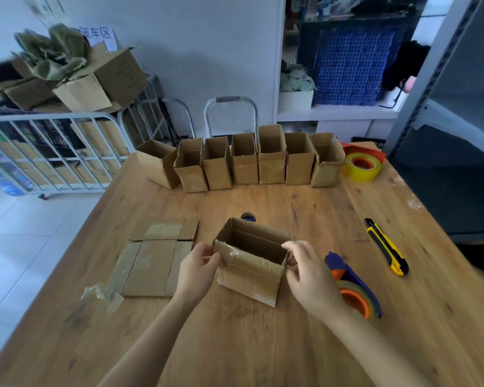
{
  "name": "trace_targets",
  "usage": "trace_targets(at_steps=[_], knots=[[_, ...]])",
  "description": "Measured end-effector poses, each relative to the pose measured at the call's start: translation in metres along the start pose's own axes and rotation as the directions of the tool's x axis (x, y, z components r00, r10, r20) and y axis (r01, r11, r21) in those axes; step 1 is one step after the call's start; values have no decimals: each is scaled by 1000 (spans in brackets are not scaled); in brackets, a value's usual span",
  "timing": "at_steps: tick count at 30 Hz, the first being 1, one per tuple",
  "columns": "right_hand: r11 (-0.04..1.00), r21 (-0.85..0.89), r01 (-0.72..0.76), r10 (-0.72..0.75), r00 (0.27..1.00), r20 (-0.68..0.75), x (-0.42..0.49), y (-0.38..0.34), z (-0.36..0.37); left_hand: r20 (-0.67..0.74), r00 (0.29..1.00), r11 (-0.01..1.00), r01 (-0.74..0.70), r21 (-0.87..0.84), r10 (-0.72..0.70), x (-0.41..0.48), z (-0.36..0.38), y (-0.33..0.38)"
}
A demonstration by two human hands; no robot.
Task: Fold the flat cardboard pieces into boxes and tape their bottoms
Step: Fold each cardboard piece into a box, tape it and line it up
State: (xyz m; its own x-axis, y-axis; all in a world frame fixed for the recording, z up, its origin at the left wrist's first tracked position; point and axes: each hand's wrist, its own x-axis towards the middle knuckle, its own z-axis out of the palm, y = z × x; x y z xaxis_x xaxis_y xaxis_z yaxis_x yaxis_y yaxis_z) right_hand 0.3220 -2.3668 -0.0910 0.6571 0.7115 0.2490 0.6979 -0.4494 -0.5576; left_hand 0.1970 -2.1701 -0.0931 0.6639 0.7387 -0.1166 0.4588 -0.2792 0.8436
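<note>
An open-topped cardboard box (249, 277) stands upright on the wooden table (263, 344), near its middle. My left hand (196, 270) pinches the box's left top flap. At the right top corner my right hand (309, 275) holds the rim. Flat cardboard pieces (154, 263) with old tape on them lie to the left of the box. A blue and orange tape dispenser (355, 289) sits just right of my right hand. Several folded boxes (243, 160) stand in a row along the table's far edge.
A yellow tape roll (361, 166) lies at the far right by the row. A yellow and black utility knife (386, 245) rests at the right. A crumpled tape scrap (104, 296) lies near the left edge. A small dark object (248, 216) shows behind the box.
</note>
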Motion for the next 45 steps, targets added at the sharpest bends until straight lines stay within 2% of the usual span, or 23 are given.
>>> trace_targets(at_steps=[3, 6, 12, 17, 22, 27, 36, 39, 45], knots=[[995, -31, 92, -87, 987, 137, 2, -8, -9, -18, 1000, 1000, 9, 0, -9, -4, 2, 3], [994, -35, 102, -84, 937, 339, 2, -11, -9, -37, 999, 999, 32, 21, -32, -9, 2, 1], [978, -86, 188, -129, 880, 457, 11, -18, -5, -78, 995, 996, 61, 72, -56, -19, -7, -2], [967, -76, 241, -187, 886, 423, 20, -25, 15, -145, 988, 996, 63, 70, -53, -19, -24, -8], [972, -80, 220, -194, 948, 253, 48, -51, 33, -221, 975, 990, -1, 139, 32, 5, -51, -15], [971, -97, 217, -201, 968, 152, 102, -91, 60, -240, 967, 989, -59, 133, 90, 53, -103, -38], [960, -141, 242, -212, 956, 201, 222, -166, 147, -188, 982, 975, 8, 224, 35, 154, -183, -108], [962, -114, 250, -217, 946, 240, 259, -184, 184, -153, 988, 977, 37, 208, -5, 172, -195, -133], [969, -144, 199, -166, 963, 214, 323, -205, 234, -111, 993, 978, 73, 194, -52, 191, -200, -169]])
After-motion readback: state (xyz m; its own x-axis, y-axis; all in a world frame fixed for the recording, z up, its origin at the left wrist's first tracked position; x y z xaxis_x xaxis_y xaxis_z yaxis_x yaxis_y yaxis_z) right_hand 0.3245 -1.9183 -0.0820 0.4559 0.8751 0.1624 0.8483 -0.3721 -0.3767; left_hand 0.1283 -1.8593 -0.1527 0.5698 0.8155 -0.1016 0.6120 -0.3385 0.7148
